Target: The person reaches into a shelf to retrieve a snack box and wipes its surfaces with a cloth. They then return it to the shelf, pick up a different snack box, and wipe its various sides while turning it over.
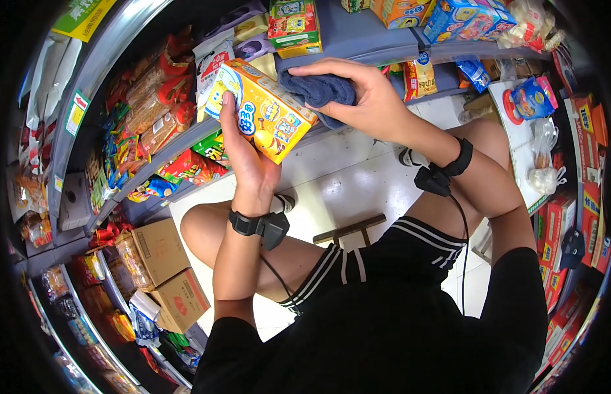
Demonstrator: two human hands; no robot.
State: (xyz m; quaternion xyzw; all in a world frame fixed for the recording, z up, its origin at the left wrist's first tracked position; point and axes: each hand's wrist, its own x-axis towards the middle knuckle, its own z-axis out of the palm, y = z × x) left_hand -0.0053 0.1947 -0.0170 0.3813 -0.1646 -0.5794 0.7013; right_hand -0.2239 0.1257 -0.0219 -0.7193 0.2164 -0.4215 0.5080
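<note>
My left hand [247, 154] is closed around a yellow and orange snack box [269, 108] printed with cartoon figures, the thumb lying over its front face. The box is tilted and held up in front of the shelf. In my right hand [364, 98] a dark blue cloth [322, 90] is bunched between thumb and fingers. The cloth is right at the box's upper right end and overlaps the shelf edge behind it in this view.
A grey shelf [358, 46] ahead carries snack boxes [293, 27] and bags. Packaged snacks [157, 98] fill the left shelves. Cardboard boxes [162, 249] stand at lower left, red boxes [558, 230] at right. A small wooden stool [350, 230] is between my legs on the white tiled floor.
</note>
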